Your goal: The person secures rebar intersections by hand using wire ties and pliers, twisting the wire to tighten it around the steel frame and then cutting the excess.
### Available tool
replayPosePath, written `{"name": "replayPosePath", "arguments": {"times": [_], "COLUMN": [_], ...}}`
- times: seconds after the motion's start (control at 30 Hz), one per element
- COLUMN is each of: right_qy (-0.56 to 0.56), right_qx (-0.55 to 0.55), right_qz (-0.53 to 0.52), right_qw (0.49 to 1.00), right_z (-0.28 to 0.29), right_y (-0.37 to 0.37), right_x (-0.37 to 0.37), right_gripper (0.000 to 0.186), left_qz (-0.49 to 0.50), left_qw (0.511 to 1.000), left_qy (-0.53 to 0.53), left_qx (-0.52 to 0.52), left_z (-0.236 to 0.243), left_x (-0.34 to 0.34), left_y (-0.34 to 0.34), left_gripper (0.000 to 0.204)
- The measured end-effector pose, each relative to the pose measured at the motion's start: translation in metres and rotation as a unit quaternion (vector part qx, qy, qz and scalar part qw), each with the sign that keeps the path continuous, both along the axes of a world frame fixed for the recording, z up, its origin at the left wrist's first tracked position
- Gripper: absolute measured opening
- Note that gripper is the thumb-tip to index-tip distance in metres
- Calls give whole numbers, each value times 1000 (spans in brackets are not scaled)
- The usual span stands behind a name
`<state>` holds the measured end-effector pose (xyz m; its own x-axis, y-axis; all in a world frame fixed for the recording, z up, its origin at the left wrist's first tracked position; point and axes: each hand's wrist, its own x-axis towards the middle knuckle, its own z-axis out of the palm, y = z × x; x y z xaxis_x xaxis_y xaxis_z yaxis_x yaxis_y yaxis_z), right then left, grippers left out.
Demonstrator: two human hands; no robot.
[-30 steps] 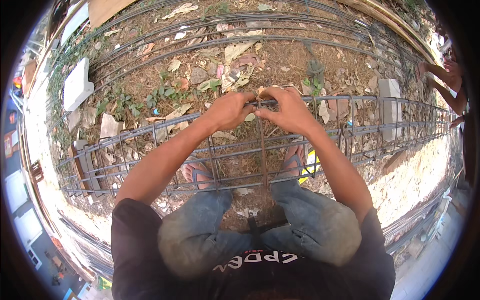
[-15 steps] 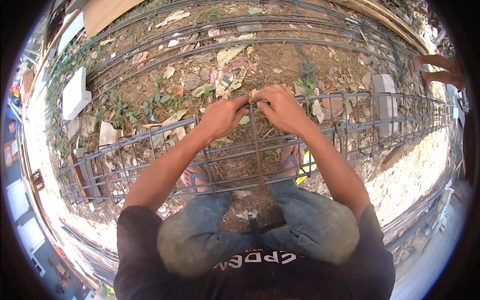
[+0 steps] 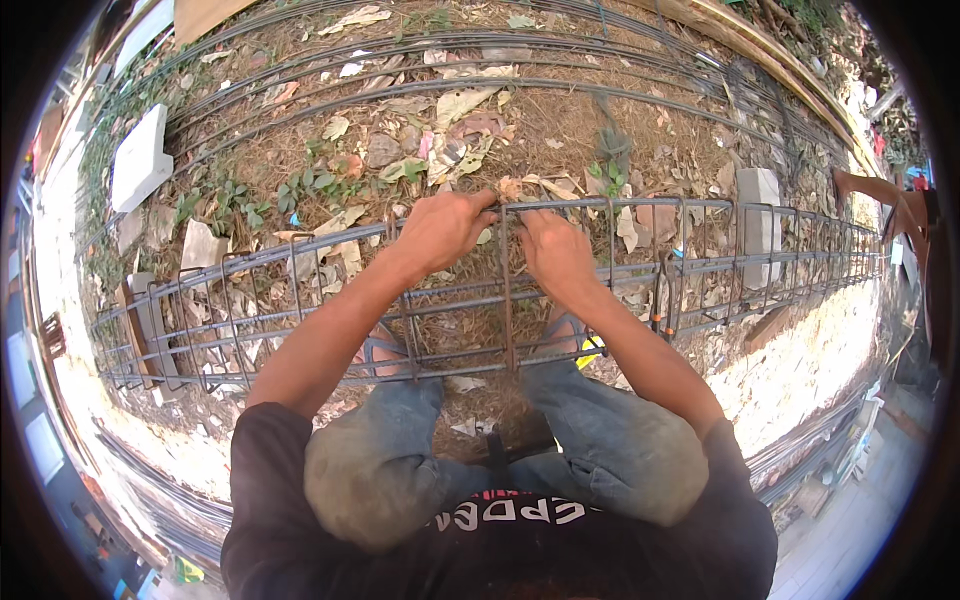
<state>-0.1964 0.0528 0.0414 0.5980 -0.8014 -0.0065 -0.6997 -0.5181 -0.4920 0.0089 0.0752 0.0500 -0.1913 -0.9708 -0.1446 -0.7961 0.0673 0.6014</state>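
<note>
A long rebar cage (image 3: 452,296) of lengthwise steel bars and square stirrups lies across in front of me. At its far top bar my left hand (image 3: 447,230) is closed, thumb and fingertips pressed together beside the corner of a rusty stirrup (image 3: 507,290). My right hand (image 3: 555,250) is on the other side of that stirrup, just under the same bar, fingers curled in and pointing toward the joint. Whatever is pinched in either hand is too small or hidden to make out.
Concrete blocks stand at the right (image 3: 760,225) and far left (image 3: 142,160). Beyond the cage, loose long bars (image 3: 400,95) lie over dry leaves and soil. Another person's arm (image 3: 880,190) reaches in at the right. My knees and sandalled feet are close to the cage's near side.
My right hand has come down from on top of the bar to just below it. The left hand stays by the stirrup corner. The other person's arm at the right has shifted.
</note>
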Motion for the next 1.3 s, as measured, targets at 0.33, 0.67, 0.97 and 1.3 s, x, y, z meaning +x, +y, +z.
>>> {"name": "replayPosePath", "arguments": {"times": [0.33,0.67,0.97,1.3], "right_qy": [7,23,62,212], "right_qx": [112,132,-88,-114], "right_qz": [51,120,321,441], "right_qw": [992,984,941,865], "right_z": [29,37,60,65], "right_y": [-33,-50,-79,-89], "right_x": [15,13,31,59], "right_gripper": [21,18,22,10], "left_qz": [-23,-37,-33,-44], "left_qw": [998,999,999,998], "left_qy": [-15,-10,1,-39], "left_qx": [-51,-29,-26,-24], "left_z": [-4,-13,-12,-29], "left_x": [0,1,5,7], "left_y": [6,3,3,3], "left_gripper": [19,19,24,24]}}
